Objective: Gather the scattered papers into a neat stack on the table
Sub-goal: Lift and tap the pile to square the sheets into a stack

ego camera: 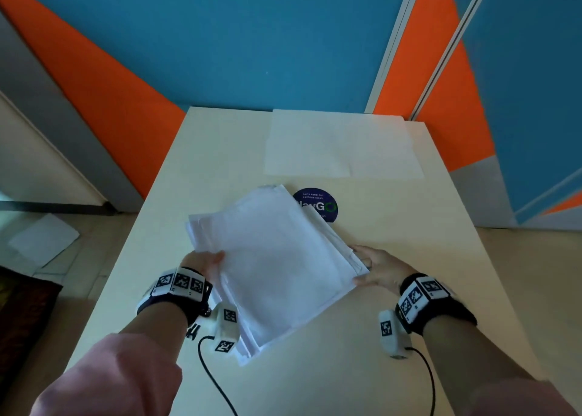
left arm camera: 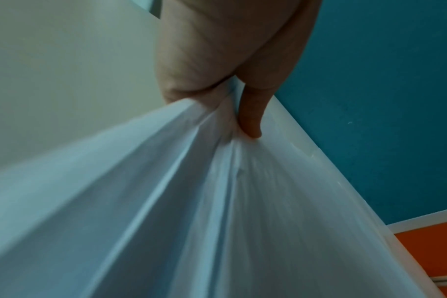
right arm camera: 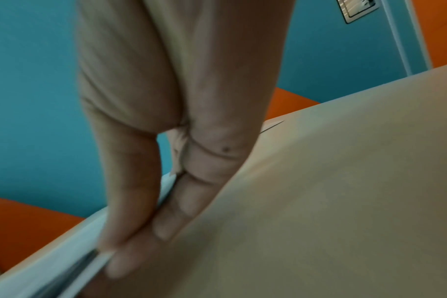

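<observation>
A thick, slightly fanned stack of white papers (ego camera: 277, 267) sits slanted over the middle of the cream table (ego camera: 220, 151). My left hand (ego camera: 204, 263) grips its left edge. In the left wrist view the left hand (left arm camera: 242, 113) has the thumb pressed on top of the bunched sheets (left arm camera: 191, 201). My right hand (ego camera: 373, 267) holds the stack's right corner. The right wrist view shows the right hand (right arm camera: 146, 231) with the stack's edge (right arm camera: 51, 268) pinched between thumb and straight fingers. Two more white sheets (ego camera: 340, 144) lie flat and overlapping at the table's far end.
A round dark-blue sticker (ego camera: 321, 207) shows on the table just beyond the stack. One loose sheet (ego camera: 44, 239) lies on the floor to the left. A blue and orange wall (ego camera: 252, 37) stands right behind the table's far edge.
</observation>
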